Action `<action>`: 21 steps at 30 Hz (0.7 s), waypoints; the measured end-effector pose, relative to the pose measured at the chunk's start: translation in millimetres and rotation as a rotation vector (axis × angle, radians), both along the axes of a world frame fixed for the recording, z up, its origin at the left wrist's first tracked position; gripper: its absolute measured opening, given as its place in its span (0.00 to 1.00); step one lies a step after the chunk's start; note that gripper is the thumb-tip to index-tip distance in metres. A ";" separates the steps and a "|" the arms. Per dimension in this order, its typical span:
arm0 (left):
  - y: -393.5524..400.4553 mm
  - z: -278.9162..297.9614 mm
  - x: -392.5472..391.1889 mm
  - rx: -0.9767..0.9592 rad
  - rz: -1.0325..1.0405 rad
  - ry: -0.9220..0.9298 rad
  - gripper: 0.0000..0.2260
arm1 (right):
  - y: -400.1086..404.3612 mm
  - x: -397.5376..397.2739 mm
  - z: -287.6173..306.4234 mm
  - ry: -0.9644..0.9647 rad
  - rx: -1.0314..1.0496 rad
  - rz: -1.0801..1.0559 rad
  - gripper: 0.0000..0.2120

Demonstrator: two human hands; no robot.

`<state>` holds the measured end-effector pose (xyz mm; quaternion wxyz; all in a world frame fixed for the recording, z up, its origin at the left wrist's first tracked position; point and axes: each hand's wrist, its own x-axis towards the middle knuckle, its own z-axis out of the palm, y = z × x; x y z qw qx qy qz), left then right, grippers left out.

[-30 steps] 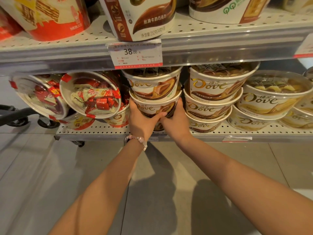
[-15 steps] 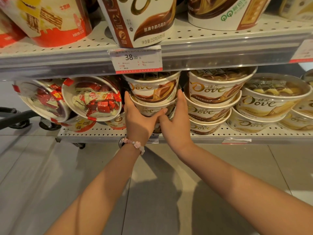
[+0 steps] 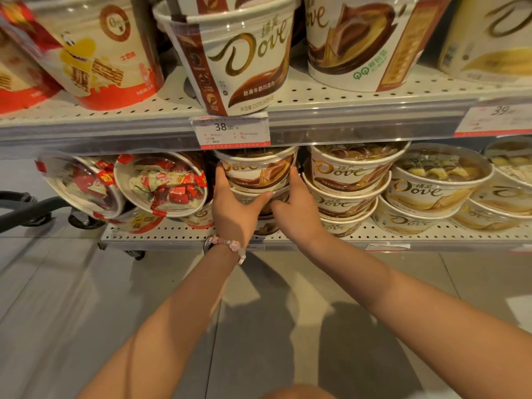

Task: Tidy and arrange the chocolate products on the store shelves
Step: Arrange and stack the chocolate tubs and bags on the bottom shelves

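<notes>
A stack of white and brown Dove chocolate tubs (image 3: 259, 171) stands on the lower shelf (image 3: 178, 236), just under the 38.00 price tag (image 3: 230, 129). My left hand (image 3: 234, 208) grips the stack's left side, thumb across the front of the middle tub. My right hand (image 3: 296, 210) grips its right side, fingers reaching up beside the top tub. The lowest tub is mostly hidden behind my hands.
Red-wrapped candy tubs (image 3: 164, 184) lie tilted to the left. Another Dove stack (image 3: 351, 174) and yellow Dove tubs (image 3: 437, 185) stand to the right. The upper shelf carries large tubs (image 3: 239, 56). A cart wheel (image 3: 83, 220) sits at the left on the tiled floor.
Both hands have slid up the stack's sides toward the top tub. My view has moved closer and tilted up, showing more of the upper shelf.
</notes>
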<state>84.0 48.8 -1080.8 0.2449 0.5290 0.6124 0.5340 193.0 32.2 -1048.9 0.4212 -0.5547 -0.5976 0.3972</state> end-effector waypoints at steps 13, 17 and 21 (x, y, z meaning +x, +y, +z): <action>-33.4 113.2 -38.4 -0.092 -0.085 0.351 0.06 | -35.6 41.0 101.0 0.072 0.088 0.147 0.17; -44.3 163.5 -28.2 0.108 0.026 0.231 0.15 | -19.3 42.6 138.4 0.085 0.200 0.091 0.27; -32.5 185.8 -13.5 0.118 0.126 0.276 0.31 | 7.3 31.8 152.2 0.002 0.206 0.023 0.33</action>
